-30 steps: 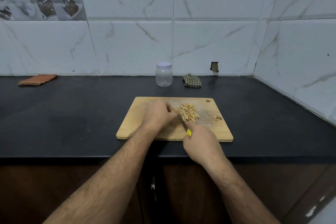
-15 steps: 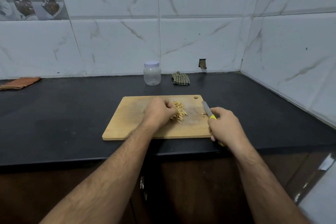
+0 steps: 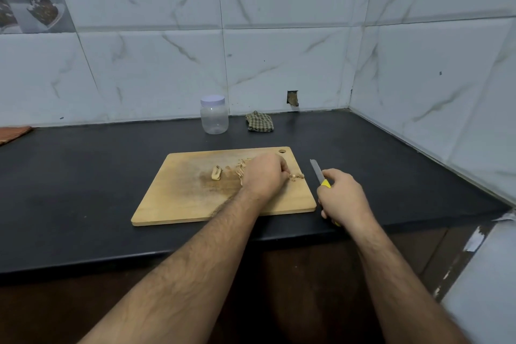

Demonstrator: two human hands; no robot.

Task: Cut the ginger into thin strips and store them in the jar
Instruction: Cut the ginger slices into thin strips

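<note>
A: Ginger strips (image 3: pixel 240 170) — where are they?

B: On the wooden cutting board (image 3: pixel 181 198), toward its far right part, mostly hidden under the left hand (image 3: pixel 265 174). A thicker ginger piece (image 3: pixel 216 172) lies apart to their left, and a few scraps (image 3: pixel 298 176) sit near the board's right edge.

A: Is the left hand holding them?

B: Its fingers are curled down over the pile and seem to be gathering strips, though the grip itself is hidden.

A: And the other hand?

B: The right hand (image 3: pixel 344 198) is clenched around the yellow handle of a knife (image 3: pixel 318 173), off the board to its right, above the black countertop (image 3: pixel 83 176), blade pointing away.

A: The jar?

B: The clear plastic jar (image 3: pixel 214 117) stands by the wall, lid on, beside a checked cloth (image 3: pixel 259 121).
</note>
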